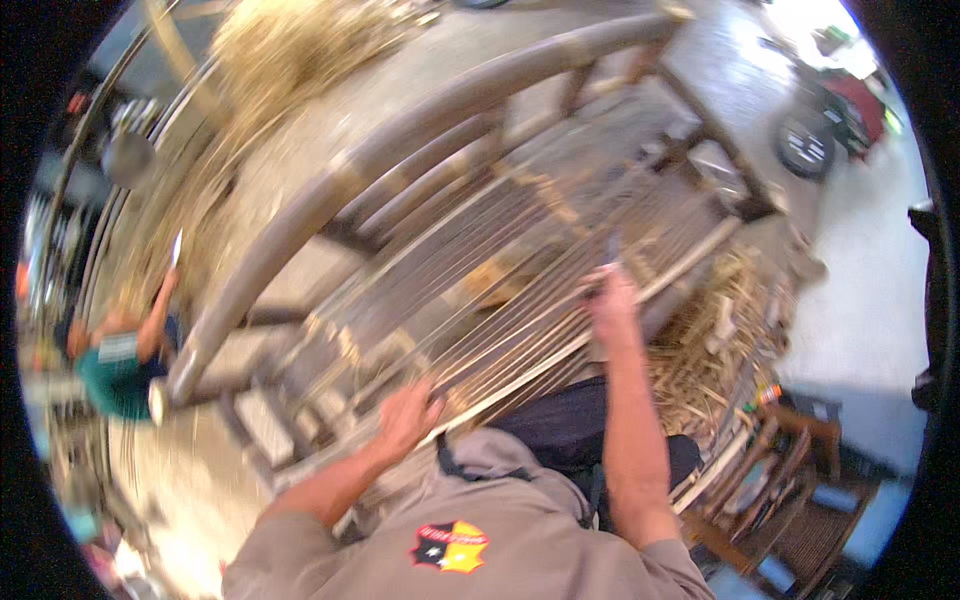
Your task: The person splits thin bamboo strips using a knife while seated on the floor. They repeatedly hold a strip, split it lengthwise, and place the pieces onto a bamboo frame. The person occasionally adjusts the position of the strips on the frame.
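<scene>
In front of me stands a bamboo bench (330, 185) with a thick curved top rail. Long thin bamboo slats (520, 310) run side by side across its seat. My left hand (408, 415) lies on the slats near the bench's left end, fingers loosely spread and nothing gripped. Farther right, my right hand (612, 300) is closed over the slats. From its fingers a short grey blade (613, 245) sticks up, looking like a knife; blur hides its handle.
Shavings and bamboo scraps (715, 350) lie by my right leg. A wooden chair frame (800, 500) stands at the lower right. A straw pile (290, 50) is at the back left. A co-worker (120, 365) at the left holds a blade. A wheel (805, 145) shows at the far right.
</scene>
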Demonstrator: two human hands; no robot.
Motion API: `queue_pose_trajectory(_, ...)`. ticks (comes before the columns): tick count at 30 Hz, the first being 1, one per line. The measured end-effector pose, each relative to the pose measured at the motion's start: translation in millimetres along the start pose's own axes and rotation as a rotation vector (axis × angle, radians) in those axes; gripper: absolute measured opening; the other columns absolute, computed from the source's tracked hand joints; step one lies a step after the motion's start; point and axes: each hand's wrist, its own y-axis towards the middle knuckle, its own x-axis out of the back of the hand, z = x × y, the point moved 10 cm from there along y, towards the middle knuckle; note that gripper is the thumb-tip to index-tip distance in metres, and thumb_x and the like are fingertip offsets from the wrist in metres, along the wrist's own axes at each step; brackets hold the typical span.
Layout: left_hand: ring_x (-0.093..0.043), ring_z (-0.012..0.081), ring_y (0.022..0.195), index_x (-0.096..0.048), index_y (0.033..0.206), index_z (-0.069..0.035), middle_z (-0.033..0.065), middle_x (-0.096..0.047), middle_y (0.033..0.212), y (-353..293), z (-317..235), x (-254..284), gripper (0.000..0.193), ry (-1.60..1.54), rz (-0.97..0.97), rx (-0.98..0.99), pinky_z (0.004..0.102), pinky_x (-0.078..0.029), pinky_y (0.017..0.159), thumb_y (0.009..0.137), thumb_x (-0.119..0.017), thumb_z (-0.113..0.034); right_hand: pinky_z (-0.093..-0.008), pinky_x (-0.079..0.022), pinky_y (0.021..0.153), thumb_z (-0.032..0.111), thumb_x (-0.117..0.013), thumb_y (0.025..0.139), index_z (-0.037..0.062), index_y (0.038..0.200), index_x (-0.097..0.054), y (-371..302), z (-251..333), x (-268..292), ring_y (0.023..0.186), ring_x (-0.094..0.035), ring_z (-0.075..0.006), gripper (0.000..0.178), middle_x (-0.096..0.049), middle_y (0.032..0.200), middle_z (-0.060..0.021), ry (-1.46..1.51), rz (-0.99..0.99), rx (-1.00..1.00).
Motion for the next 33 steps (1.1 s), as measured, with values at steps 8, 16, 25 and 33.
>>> queue_pose_trajectory(8,-0.064,0.0370,0.076,-0.062,0.088,-0.010,0.0142,-0.064,0.080,-14,17,-14,0.023,-0.121,-0.283,-0.030,0.0480,-0.048,0.062,0.083,-0.067,-0.033,-0.0429,-0.055,0.075,0.032,-0.053,0.103,0.0100,0.107,-0.059,19,98,48,0.087,-0.062,-0.0228,0.023,-0.065,0.097,-0.0071,-0.015,0.035,0.102)
queue_pose_trajectory(16,-0.063,0.0354,0.075,-0.060,0.085,-0.009,0.0116,-0.060,0.077,-18,30,-13,0.023,-0.190,-0.392,-0.056,0.0482,-0.049,0.063,0.077,-0.071,-0.028,-0.0376,-0.058,0.072,0.031,-0.049,0.105,0.0108,0.112,-0.056,17,105,38,0.086,-0.063,-0.0214,0.023,-0.065,0.099,-0.0073,-0.070,0.058,0.131)
queue_pose_trajectory(25,-0.062,0.0363,0.076,-0.058,0.081,-0.009,0.0112,-0.060,0.077,-9,55,-10,0.024,-0.185,-0.381,-0.065,0.0479,-0.048,0.062,0.077,-0.073,-0.028,-0.0373,-0.057,0.071,0.031,-0.049,0.105,0.0093,0.111,-0.057,-11,115,4,0.084,-0.063,-0.0200,0.024,-0.066,0.098,-0.0080,-0.075,0.109,0.215)
queue_pose_trajectory(33,-0.062,0.0370,0.078,-0.059,0.084,-0.010,0.0122,-0.061,0.081,-18,69,-12,0.024,-0.216,-0.329,-0.045,0.0484,-0.047,0.064,0.079,-0.072,-0.030,-0.0374,-0.058,0.067,0.032,-0.050,0.104,0.0098,0.107,-0.058,-36,125,-28,0.083,-0.064,-0.0182,0.024,-0.065,0.094,-0.0076,-0.128,0.100,0.260)
